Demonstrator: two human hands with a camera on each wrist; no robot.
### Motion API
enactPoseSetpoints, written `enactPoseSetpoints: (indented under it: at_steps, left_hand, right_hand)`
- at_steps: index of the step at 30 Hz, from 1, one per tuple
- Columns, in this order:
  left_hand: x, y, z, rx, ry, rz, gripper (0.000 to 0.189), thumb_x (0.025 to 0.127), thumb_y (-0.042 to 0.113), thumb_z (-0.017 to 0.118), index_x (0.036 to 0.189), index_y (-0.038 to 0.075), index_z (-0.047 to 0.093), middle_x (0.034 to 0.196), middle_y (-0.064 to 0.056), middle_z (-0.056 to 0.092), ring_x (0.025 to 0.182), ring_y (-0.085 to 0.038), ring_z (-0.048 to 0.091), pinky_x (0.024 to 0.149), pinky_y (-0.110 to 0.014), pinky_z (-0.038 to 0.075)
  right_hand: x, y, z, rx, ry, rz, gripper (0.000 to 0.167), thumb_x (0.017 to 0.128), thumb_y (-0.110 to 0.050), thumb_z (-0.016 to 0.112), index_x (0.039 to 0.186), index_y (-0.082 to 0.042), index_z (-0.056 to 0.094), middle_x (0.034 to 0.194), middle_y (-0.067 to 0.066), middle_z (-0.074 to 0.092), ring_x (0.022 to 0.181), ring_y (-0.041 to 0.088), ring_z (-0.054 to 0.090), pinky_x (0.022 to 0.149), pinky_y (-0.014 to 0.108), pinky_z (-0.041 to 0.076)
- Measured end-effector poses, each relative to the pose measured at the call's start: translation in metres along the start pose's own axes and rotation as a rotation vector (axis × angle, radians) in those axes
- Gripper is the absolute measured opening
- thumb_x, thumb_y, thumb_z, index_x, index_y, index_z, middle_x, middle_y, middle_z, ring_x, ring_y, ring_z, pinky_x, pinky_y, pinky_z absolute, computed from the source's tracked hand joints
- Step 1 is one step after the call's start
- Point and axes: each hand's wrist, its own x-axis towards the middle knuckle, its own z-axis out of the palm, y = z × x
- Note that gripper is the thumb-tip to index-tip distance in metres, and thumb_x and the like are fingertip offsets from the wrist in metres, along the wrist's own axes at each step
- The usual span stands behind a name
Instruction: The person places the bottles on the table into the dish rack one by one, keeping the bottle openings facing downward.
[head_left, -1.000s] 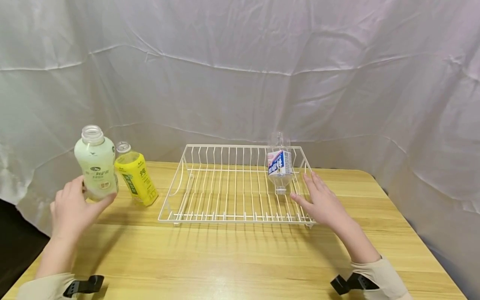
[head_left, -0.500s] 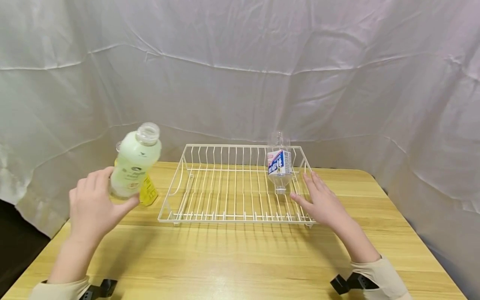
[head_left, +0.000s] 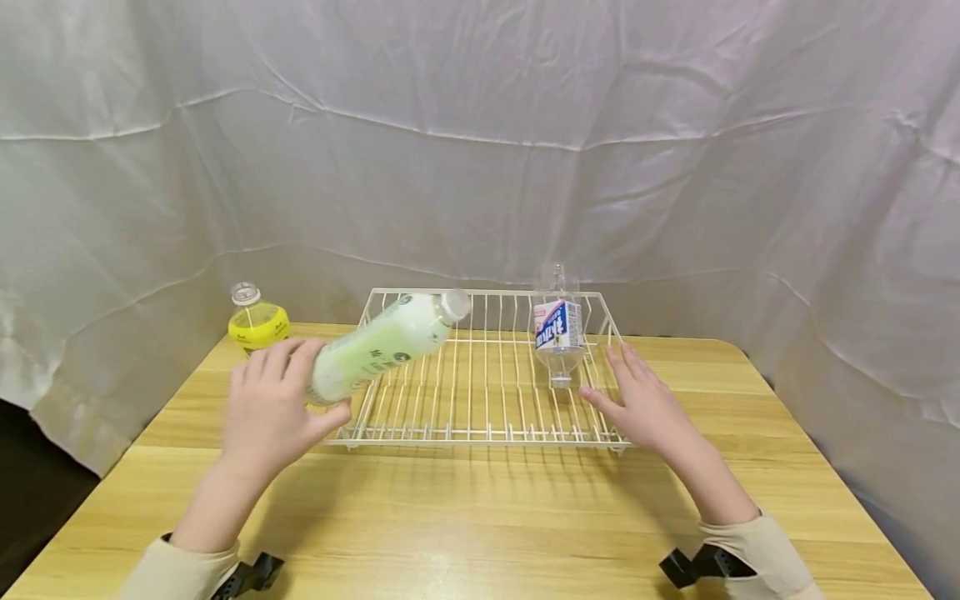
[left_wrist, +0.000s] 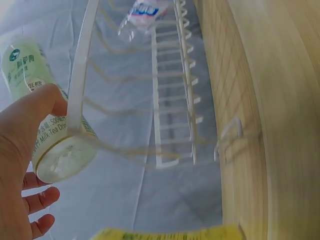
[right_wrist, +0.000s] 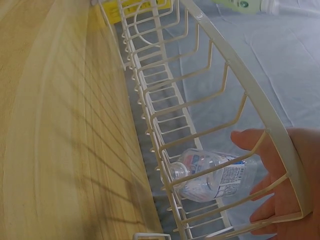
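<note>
My left hand [head_left: 270, 408] grips the base end of a pale green milk tea bottle [head_left: 382, 346], tilted with its neck toward the upper right over the left part of a white wire dish rack [head_left: 472, 442]. In the left wrist view the thumb lies across the bottle [left_wrist: 65, 155]. My right hand [head_left: 651, 400] rests at the rack's right side, fingers spread, holding nothing. Beside it a clear plastic bottle [head_left: 559, 325] with a blue and white label sits neck-down in the rack; the right wrist view shows this clear bottle [right_wrist: 210, 175] between the wires.
A yellow-labelled bottle [head_left: 258, 323] stands on the wooden table [head_left: 480, 517] left of the rack, partly hidden behind my left hand. A grey-white curtain [head_left: 480, 167] hangs behind the table and along its sides.
My left hand has carried the green bottle from the left side rightward to the rack, tipping it from upright to a steep slant. My right hand and the clear bottle have stayed put.
</note>
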Motion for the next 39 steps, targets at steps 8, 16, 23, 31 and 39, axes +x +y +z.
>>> enactPoseSetpoints:
  at_steps: [8,16,23,31,39]
  left_hand:
    - [0.009,0.026,0.019,0.005,-0.063,0.077,0.072,0.059,0.046,0.073,0.122,0.013,0.059,0.112,-0.016,0.062,0.093,-0.037,0.055,0.074,-0.047,0.04]
    - [0.018,0.05,0.033,0.034,-0.157,0.111,0.073,0.063,0.049,0.076,0.125,0.016,0.056,0.116,-0.01,0.059,0.098,-0.032,0.054,0.078,-0.046,0.041]
    - [0.021,0.068,0.036,0.061,-0.197,0.162,0.073,0.064,0.05,0.073,0.127,0.018,0.055,0.118,-0.008,0.059,0.102,-0.031,0.053,0.084,-0.046,0.041]
    - [0.021,0.08,0.03,0.073,-0.17,0.234,0.072,0.065,0.048,0.074,0.128,0.018,0.055,0.118,-0.007,0.06,0.103,-0.03,0.054,0.084,-0.046,0.042]
    - [0.022,0.084,0.028,0.049,-0.079,0.305,0.071,0.063,0.045,0.075,0.126,0.018,0.057,0.117,-0.006,0.061,0.097,-0.027,0.054,0.08,-0.042,0.042]
  right_hand:
    - [0.002,0.001,0.002,-0.059,0.068,-0.035,0.095,0.095,-0.065,0.04,0.155,0.0,0.007,0.16,0.028,0.006,0.148,0.046,0.009,0.118,0.062,0.012]
    - [0.001,-0.011,0.004,-0.149,0.318,-0.237,0.098,0.086,-0.05,0.067,0.154,0.002,0.017,0.156,0.028,0.024,0.143,0.046,0.028,0.114,0.06,0.028]
    - [-0.005,-0.028,0.006,-0.121,0.6,-0.576,0.087,0.087,-0.055,0.063,0.146,0.003,0.038,0.147,0.024,0.044,0.136,0.041,0.042,0.114,0.051,0.034]
    - [-0.012,-0.048,0.004,-0.045,0.718,-0.787,0.068,0.091,-0.043,0.061,0.138,0.005,0.049,0.138,0.023,0.053,0.128,0.043,0.048,0.122,0.035,0.021]
    - [-0.017,-0.054,0.005,-0.074,0.726,-0.831,0.08,0.063,-0.018,0.083,0.134,0.003,0.054,0.131,0.019,0.06,0.121,0.04,0.055,0.109,0.045,0.038]
